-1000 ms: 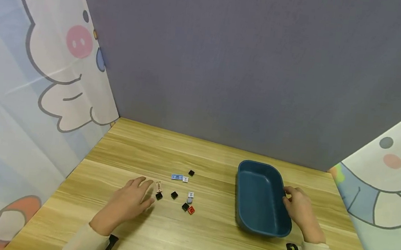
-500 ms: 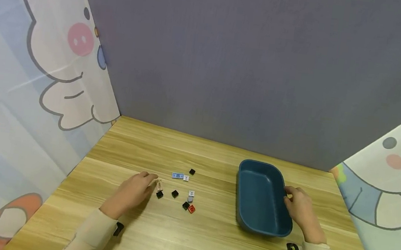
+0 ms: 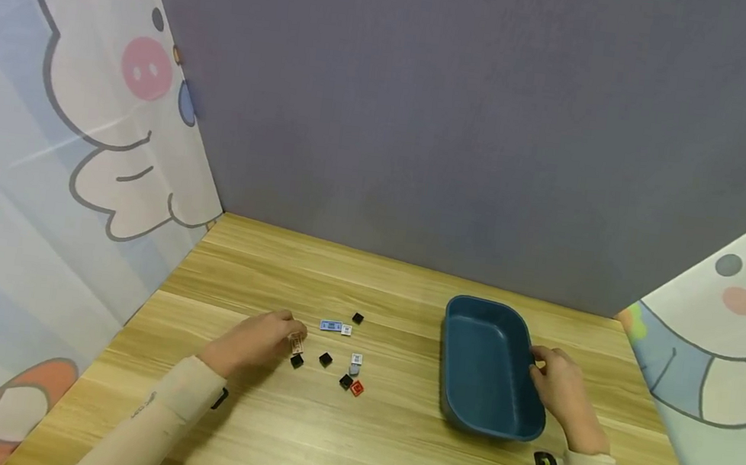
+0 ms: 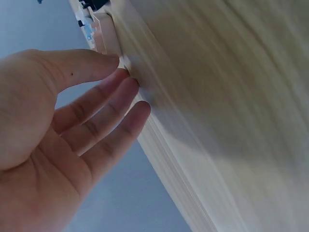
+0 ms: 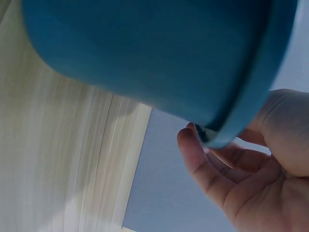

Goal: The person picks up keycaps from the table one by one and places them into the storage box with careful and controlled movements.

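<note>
My left hand (image 3: pixel 256 338) is low over the table, its fingertips at the far end of a small beige printed tile (image 3: pixel 296 344). In the left wrist view the thumb and fingers (image 4: pixel 108 111) reach toward the tile (image 4: pixel 107 33) with no firm grip visible. A black square piece (image 3: pixel 297 361) lies just in front of that tile. On the right, my right hand (image 3: pixel 563 384) holds the side rim of a deep blue plastic tray (image 3: pixel 445 356). The right wrist view shows its fingers (image 5: pixel 203 169) curled at the rim, partly behind it.
Between hand and tray lie a blue printed tile (image 3: pixel 331 326), white tiles (image 3: pixel 356 359), a grey piece (image 3: pixel 353 370), a red square piece (image 3: pixel 357 389) and several black ones (image 3: pixel 325 359). A grey panel (image 3: pixel 428 116) stands behind the wooden table (image 3: pixel 388 464), with printed curtains (image 3: pixel 62 174) at the sides.
My left hand has moved forward and right onto the far end of the beige tile, its fingers drawing closer together. The right hand has stayed at the tray rim.
</note>
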Available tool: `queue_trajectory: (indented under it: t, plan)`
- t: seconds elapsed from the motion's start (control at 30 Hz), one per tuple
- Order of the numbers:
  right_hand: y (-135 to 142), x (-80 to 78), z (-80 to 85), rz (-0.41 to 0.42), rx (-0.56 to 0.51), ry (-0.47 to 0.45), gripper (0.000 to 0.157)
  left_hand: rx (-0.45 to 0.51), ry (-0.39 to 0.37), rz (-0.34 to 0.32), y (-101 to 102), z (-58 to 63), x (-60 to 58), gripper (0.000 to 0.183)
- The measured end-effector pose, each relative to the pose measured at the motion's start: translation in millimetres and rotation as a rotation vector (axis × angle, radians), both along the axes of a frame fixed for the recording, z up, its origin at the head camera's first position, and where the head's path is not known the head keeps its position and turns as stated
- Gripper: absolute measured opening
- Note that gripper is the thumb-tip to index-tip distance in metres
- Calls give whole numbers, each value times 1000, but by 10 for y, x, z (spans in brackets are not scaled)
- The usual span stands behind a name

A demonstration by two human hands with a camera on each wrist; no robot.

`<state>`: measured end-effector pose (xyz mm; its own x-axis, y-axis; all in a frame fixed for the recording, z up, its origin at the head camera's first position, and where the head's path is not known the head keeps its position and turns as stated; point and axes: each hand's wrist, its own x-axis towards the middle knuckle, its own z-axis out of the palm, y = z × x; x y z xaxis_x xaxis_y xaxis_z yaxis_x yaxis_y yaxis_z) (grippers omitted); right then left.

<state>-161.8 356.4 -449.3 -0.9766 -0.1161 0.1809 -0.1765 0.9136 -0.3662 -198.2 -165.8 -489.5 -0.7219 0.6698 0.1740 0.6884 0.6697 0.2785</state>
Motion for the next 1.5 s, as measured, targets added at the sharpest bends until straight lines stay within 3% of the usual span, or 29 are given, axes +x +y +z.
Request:
queue_trajectory:
  t: [0.23,0.53,0.87,1.1,1.5]
  plan:
    - [2,18,-5,-6,-1,-14,28,-50,5,11,-13,20,-20,14]
    - [-1,31,0,-4,-4,-23,28,-44,33,1,-43,8,-12,9]
    - [4,33,5,-7,4,-29,28,36,113,-12,-29,41,-8,16]
    - [0,30,3,-7,10,-27,28,168,146,-64,143,122,5,26]
    - [-20,-15,22,8,18,-29,29,223,128,-70,563,288,-61,28]
